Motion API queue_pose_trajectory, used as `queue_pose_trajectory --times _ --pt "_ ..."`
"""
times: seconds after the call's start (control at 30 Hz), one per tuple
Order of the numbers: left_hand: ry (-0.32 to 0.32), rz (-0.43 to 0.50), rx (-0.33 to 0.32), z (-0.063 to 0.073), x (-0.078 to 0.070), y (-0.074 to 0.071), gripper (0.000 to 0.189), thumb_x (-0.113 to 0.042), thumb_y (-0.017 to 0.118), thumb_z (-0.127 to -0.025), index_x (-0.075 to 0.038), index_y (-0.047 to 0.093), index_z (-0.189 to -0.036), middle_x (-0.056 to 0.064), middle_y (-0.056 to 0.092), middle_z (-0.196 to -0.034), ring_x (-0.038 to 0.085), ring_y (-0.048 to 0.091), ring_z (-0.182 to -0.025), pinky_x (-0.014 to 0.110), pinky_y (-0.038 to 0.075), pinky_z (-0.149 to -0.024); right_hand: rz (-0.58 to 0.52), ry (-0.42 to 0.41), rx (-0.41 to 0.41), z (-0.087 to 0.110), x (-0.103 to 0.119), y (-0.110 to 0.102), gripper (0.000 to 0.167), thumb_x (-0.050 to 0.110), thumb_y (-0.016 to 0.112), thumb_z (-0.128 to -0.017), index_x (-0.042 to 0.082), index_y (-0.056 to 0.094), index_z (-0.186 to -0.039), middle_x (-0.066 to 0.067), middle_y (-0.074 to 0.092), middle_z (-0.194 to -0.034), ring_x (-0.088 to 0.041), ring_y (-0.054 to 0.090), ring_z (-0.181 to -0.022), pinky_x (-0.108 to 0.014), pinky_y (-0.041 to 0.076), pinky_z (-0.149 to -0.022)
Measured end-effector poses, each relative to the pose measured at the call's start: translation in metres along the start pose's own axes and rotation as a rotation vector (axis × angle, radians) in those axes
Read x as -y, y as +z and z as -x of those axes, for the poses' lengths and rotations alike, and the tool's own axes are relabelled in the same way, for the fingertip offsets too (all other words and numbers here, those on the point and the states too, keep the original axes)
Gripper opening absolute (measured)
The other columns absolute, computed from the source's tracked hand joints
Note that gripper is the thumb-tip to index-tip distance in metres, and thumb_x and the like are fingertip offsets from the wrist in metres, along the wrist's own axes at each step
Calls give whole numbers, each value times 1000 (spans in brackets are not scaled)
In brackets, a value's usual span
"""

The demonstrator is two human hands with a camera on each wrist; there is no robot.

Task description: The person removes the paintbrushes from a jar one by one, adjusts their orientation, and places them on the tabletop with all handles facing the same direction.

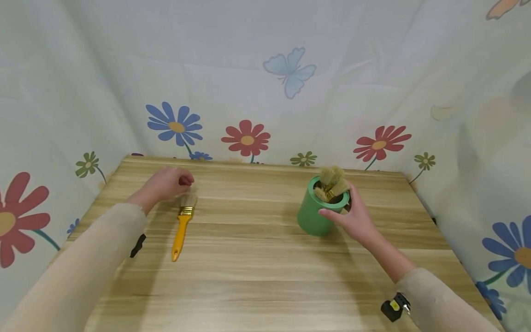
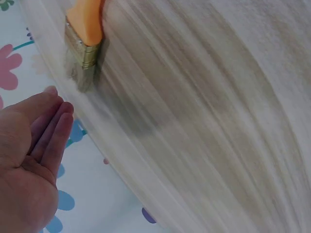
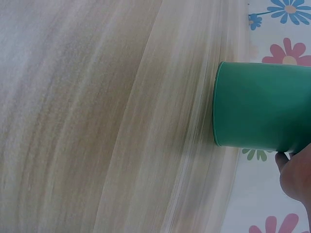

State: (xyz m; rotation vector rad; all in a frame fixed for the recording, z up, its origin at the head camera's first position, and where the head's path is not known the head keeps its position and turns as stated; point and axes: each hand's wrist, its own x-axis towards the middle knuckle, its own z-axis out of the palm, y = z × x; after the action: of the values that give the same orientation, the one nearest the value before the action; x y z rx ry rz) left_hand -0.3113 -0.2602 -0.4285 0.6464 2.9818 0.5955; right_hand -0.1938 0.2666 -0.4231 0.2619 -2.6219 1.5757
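Observation:
In the head view my right hand (image 1: 356,216) grips a green cylindrical holder (image 1: 312,213) by its upper side, thumb in front and fingers round the far side. Several pale-bristled paintbrushes (image 1: 330,179) stand bristles up inside it; their handles are hidden. In the right wrist view the green holder (image 3: 265,107) shows its smooth wall, my hand at its rim. A flat paintbrush with a yellow handle (image 1: 180,235) lies on the left of the table, bristles pointing away. Just beyond those bristles is my left hand (image 1: 168,182), fingers loosely bent and holding nothing. The left wrist view shows it beside the paintbrush (image 2: 82,53).
Both items are on a light wood-grain table (image 1: 240,267). A white curtain (image 1: 232,78) with flowers and butterflies hangs behind the back edge and along both sides. Small black devices (image 1: 392,310) sit at the wrists.

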Motion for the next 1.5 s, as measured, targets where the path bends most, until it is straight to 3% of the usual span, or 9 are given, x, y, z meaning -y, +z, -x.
queue_pose_trajectory --times 0.13,0.27,0.77,1.03,1.5 --pt "22 20 -19 -2 -10 -6 23 -7 80 -95 2 76 -116 14 79 -106 33 75 -100 55 59 -96 -9 0 2 0 0 0 99 30 88 -92 13 25 -166 -14 40 -163 -36 40 -152 -61 33 -124" --pt "53 51 -38 -7 -28 -11 28 -13 81 -97 0 76 -121 12 79 -109 32 75 -102 54 59 -97 -10 3 1 0 0 0 100 30 88 -92 13 24 -167 -15 40 -163 -37 39 -153 -61 33 -124" --pt "203 200 -1 -25 -125 -18 41 -19 85 -95 -6 74 -132 11 78 -123 34 73 -117 49 58 -103 -3 8 0 0 -1 2 102 31 88 -92 11 22 -168 -16 38 -165 -38 38 -153 -62 31 -125" --pt "276 222 -4 -34 -168 -24 48 -21 88 -92 -8 72 -135 8 76 -127 28 73 -119 45 58 -105 -8 1 -2 0 -1 1 102 30 88 -92 12 22 -168 -16 38 -165 -38 37 -154 -63 31 -125" --pt "385 197 85 -49 -232 -20 55 -29 85 -95 -16 68 -145 2 71 -141 23 66 -131 41 53 -111 -1 1 1 2 2 0 101 31 87 -93 13 22 -168 -16 39 -164 -39 39 -153 -63 32 -124"
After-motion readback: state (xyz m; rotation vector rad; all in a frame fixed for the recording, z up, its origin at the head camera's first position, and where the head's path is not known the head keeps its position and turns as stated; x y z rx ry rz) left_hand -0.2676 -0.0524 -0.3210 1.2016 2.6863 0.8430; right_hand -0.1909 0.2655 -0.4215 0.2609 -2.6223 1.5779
